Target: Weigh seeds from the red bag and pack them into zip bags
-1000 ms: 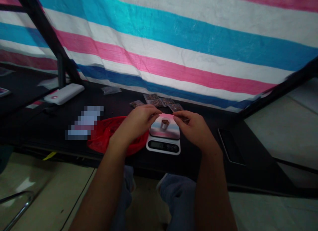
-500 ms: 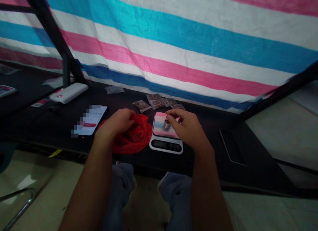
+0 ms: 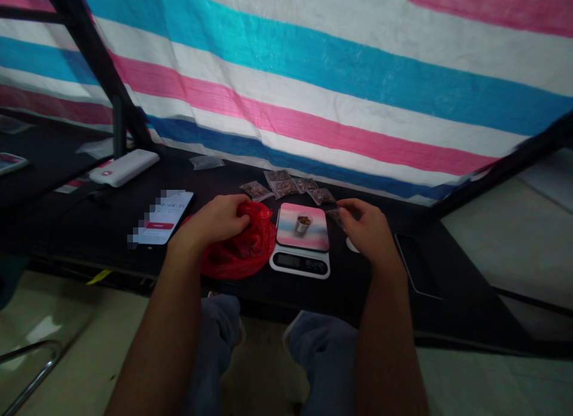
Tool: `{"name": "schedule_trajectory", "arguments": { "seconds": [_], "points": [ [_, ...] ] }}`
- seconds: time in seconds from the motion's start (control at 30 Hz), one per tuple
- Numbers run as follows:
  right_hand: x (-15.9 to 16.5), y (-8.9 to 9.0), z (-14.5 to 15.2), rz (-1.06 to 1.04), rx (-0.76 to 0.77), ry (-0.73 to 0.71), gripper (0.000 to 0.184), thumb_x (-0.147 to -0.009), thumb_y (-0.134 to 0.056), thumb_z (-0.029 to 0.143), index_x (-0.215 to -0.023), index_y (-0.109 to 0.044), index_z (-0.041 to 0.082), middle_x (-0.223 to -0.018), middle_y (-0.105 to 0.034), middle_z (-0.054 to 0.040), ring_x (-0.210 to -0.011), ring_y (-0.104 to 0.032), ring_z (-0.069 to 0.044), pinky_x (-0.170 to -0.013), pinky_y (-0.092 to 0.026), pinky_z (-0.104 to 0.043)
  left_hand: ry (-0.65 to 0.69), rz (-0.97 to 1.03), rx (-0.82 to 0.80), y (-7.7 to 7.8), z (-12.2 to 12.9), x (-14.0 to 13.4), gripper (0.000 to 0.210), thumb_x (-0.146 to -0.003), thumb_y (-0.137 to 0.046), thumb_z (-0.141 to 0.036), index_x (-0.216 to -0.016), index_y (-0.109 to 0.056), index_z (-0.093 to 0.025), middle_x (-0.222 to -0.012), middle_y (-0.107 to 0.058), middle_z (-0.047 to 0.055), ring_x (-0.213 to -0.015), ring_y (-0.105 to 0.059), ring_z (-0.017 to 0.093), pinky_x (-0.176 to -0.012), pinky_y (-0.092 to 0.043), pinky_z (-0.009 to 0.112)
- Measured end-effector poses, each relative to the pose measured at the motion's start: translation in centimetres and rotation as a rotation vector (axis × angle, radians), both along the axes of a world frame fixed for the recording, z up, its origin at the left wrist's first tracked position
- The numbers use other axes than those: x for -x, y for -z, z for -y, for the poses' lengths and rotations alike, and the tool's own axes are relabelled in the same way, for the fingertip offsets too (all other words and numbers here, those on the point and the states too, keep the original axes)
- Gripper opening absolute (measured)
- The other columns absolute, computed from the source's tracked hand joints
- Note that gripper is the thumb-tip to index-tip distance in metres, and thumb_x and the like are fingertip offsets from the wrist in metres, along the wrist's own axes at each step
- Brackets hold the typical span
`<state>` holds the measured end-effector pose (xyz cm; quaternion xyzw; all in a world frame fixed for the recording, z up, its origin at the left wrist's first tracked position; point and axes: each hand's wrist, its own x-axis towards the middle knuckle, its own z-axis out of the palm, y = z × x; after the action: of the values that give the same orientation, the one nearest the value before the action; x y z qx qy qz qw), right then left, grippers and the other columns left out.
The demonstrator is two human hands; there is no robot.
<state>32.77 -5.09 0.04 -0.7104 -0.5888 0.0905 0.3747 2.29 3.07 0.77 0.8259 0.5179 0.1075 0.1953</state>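
Note:
My left hand is closed on the rim of a red plastic bag, which lies crumpled with its mouth open; some fingertips are hidden. Right of it stands a white kitchen scale with a pink and blue top. A small metal cup of brown bits rests on that top, with no hand on it. Beyond the scale's right edge, my right hand pinches a small clear plastic bag. Under that hand a white rounded thing shows in part.
Several small clear bags of brown bits lie behind the scale. A lit phone is at left, a dark phone at right. Farther left are a white power bank and a flat clear bag. A striped sheet hangs behind the table.
My right hand has left the metal cup and moved right, off the scale, to the small clear bag. My left hand stays at the red bag, its thumb now more visible.

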Motion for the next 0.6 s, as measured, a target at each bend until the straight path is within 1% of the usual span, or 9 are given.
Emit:
{"name": "schedule_trajectory", "arguments": {
  "seconds": [0.07,0.17,0.23,0.3,0.37,0.43,0.5,0.53,0.6],
  "points": [
    [-0.9,0.4,0.0,0.021,0.071,0.066,0.031,-0.090,-0.059,0.023,-0.112,-0.079,0.013,-0.114,-0.079,-0.0143,-0.105,-0.074,-0.027,-0.098,-0.055,-0.041,-0.031,0.006,-0.029,0.4,-0.3,-0.2,0.039,-0.086,-0.054,-0.021,-0.120,-0.074,-0.019,-0.111,-0.080,0.009,-0.099,-0.074,0.026,-0.084,-0.054,0.031],
    [-1.8,1.2,-0.2,0.038,0.161,0.118,0.033,-0.090,-0.062,0.024,-0.117,-0.077,0.014,-0.119,-0.078,-0.0164,-0.110,-0.073,-0.029,-0.100,-0.055,-0.043,-0.063,0.014,-0.103,1.2,-0.8,-0.5,0.037,-0.089,-0.052,-0.019,-0.120,-0.073,-0.019,-0.114,-0.079,0.009,-0.107,-0.073,0.026,-0.092,-0.054,0.032],
    [-2.3,1.8,-0.3,0.051,0.179,0.135,0.034,-0.090,-0.063,0.025,-0.120,-0.076,0.014,-0.121,-0.077,-0.0177,-0.112,-0.073,-0.031,-0.101,-0.054,-0.045,-0.044,0.019,-0.139,1.5,-0.9,-0.6,0.043,-0.089,-0.052,-0.017,-0.127,-0.071,-0.019,-0.123,-0.076,0.010,-0.115,-0.071,0.027,-0.102,-0.053,0.034],
    [-2.8,2.4,-0.6,0.065,0.173,0.149,0.038,-0.089,-0.065,0.026,-0.124,-0.074,0.013,-0.126,-0.075,-0.0195,-0.117,-0.072,-0.033,-0.105,-0.052,-0.048,-0.018,0.042,-0.197,1.3,-0.6,-0.6,0.053,-0.087,-0.053,-0.016,-0.138,-0.066,-0.016,-0.136,-0.070,0.013,-0.126,-0.065,0.028,-0.113,-0.049,0.038],
    [-3.3,3.0,-0.7,0.076,0.171,0.165,0.050,-0.085,-0.071,0.031,-0.132,-0.070,0.012,-0.133,-0.072,-0.0217,-0.124,-0.068,-0.037,-0.109,-0.050,-0.051,-0.013,0.095,-0.293,0.7,0.1,-0.6,0.060,-0.086,-0.054,-0.015,-0.146,-0.059,-0.012,-0.146,-0.062,0.016,-0.135,-0.058,0.030,-0.120,-0.043,0.042],
    [-3.7,3.6,-0.8,0.083,0.201,0.191,0.069,-0.079,-0.080,0.037,-0.140,-0.064,0.011,-0.139,-0.068,-0.0238,-0.130,-0.064,-0.040,-0.112,-0.047,-0.054,-0.007,0.174,-0.363,-0.1,0.9,-0.9,0.060,-0.087,-0.055,-0.017,-0.146,-0.058,-0.012,-0.148,-0.059,0.016,-0.138,-0.054,0.030,-0.122,-0.041,0.044],
    [-4.0,4.1,-0.8,0.088,0.254,0.219,0.080,-0.075,-0.083,0.043,-0.145,-0.060,0.010,-0.142,-0.065,-0.0257,-0.132,-0.062,-0.042,-0.112,-0.047,-0.054,0.047,0.256,-0.348,-0.7,1.7,-1.6,0.052,-0.091,-0.057,-0.024,-0.142,-0.062,-0.013,-0.143,-0.063,0.014,-0.135,-0.057,0.029,-0.121,-0.043,0.043],
    [-4.0,4.2,-0.8,0.091,0.275,0.225,0.081,-0.076,-0.083,0.044,-0.146,-0.060,0.010,-0.142,-0.065,-0.0262,-0.131,-0.063,-0.043,-0.111,-0.048,-0.054,0.090,0.286,-0.309,-0.8,2.1,-2.2,0.049,-0.093,-0.059,-0.029,-0.139,-0.064,-0.014,-0.140,-0.065,0.013,-0.133,-0.058,0.028,-0.119,-0.044,0.042],
    [-4.0,4.5,-0.9,0.094,0.292,0.226,0.078,-0.080,-0.079,0.045,-0.146,-0.059,0.010,-0.140,-0.066,-0.0263,-0.128,-0.065,-0.042,-0.108,-0.050,-0.053,0.162,0.307,-0.230,-0.5,2.6,-3.7,0.049,-0.094,-0.065,-0.039,-0.135,-0.066,-0.013,-0.137,-0.068,0.013,-0.131,-0.060,0.028,-0.117,-0.046,0.041]
  ]
}}
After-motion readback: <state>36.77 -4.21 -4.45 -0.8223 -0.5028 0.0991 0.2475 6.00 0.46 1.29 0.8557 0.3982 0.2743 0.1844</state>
